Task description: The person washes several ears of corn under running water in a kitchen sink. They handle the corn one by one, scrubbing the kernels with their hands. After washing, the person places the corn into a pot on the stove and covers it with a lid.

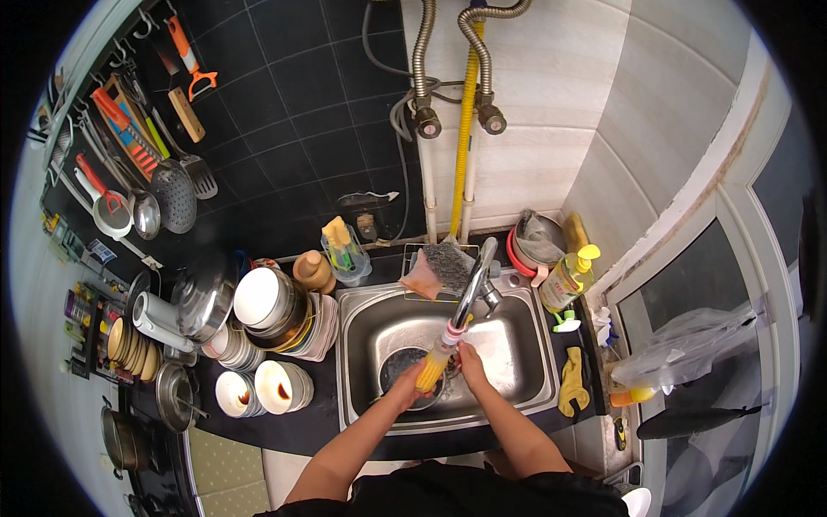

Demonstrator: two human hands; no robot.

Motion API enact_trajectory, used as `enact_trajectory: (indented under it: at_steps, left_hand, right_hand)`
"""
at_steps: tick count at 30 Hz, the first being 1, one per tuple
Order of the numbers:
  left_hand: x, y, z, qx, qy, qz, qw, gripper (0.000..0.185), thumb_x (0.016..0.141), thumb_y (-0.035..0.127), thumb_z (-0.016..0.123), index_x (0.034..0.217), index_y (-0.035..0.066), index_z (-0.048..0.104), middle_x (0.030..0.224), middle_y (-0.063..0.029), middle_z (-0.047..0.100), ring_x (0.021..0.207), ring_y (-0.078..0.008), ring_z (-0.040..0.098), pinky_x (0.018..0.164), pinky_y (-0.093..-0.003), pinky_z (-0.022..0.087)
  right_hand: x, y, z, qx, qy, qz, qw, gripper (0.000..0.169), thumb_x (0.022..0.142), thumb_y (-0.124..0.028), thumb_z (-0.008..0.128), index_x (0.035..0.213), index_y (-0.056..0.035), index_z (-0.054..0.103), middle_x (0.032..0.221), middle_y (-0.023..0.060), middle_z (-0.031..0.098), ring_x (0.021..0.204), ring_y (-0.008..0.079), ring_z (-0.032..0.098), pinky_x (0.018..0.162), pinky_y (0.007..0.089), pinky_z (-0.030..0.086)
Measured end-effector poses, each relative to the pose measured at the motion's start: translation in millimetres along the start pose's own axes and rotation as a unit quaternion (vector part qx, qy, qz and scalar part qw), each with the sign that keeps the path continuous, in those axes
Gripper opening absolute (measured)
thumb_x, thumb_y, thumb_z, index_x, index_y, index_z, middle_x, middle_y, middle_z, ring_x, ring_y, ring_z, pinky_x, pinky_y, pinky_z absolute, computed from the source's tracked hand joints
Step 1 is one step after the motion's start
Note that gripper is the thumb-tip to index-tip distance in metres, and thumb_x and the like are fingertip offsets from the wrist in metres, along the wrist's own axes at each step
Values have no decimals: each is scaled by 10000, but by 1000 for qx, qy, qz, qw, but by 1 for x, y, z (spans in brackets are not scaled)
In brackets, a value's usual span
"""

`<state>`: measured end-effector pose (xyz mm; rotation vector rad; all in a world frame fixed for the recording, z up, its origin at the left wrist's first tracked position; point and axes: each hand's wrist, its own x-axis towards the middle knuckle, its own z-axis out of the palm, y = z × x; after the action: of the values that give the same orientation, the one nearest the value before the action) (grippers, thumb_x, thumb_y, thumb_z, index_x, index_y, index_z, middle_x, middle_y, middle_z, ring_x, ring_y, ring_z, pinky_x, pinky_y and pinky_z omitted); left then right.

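My left hand (408, 386) grips a yellow corn cob (431, 371) over the stainless steel sink (510, 400). The cob's upper end sits just under the pink and clear nozzle of the chrome tap (477, 278). My right hand (471, 367) is on the other side, close by the nozzle and the cob. Its fingertips are partly hidden, so whether they hold anything does not show. Beneath the cob, a round metal basin (404, 363) with dark contents rests in the sink, partly covered by my left hand.
Stacked bowls (284, 388) and a lidded pot (205, 297) crowd the left counter. A wire rack with a grey scouring cloth (450, 263) hangs at the sink's back edge. Right of the sink are a dish soap bottle (568, 279) and a yellow glove (573, 381).
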<state>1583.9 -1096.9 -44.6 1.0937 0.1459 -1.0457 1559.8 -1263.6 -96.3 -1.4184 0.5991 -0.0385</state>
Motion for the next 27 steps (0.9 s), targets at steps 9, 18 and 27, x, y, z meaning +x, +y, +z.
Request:
enact_trajectory:
  at_steps: [9, 18, 27]
  left_hand:
    - [-5, 1, 14, -34, 11, -62, 997, 503, 881, 530, 376, 1100, 98, 513, 866, -62, 604, 592, -131, 559, 458, -219, 451]
    - [2, 5, 15, -38, 44, -62, 996, 528, 874, 553, 363, 1072, 89, 521, 855, -67, 603, 586, -148, 561, 463, -235, 452]
    - [32, 9, 12, -29, 5, -78, 997, 464, 897, 498, 354, 1063, 102, 530, 868, -58, 604, 598, -139, 537, 519, -254, 451]
  right_hand:
    - [-3, -31, 6, -252, 28, -71, 965, 508, 889, -443, 339, 850, -26, 628, 776, 242, 601, 788, 401, 578, 681, 429, 452]
    - [2, -11, 16, -242, 104, -116, 958, 437, 880, -368, 409, 691, -43, 632, 621, 187, 584, 616, 369, 580, 575, 440, 445]
    - [-10, 29, -41, -377, 74, -69, 921, 256, 843, -311, 493, 878, -103, 639, 739, 122, 617, 696, 314, 591, 619, 450, 443]
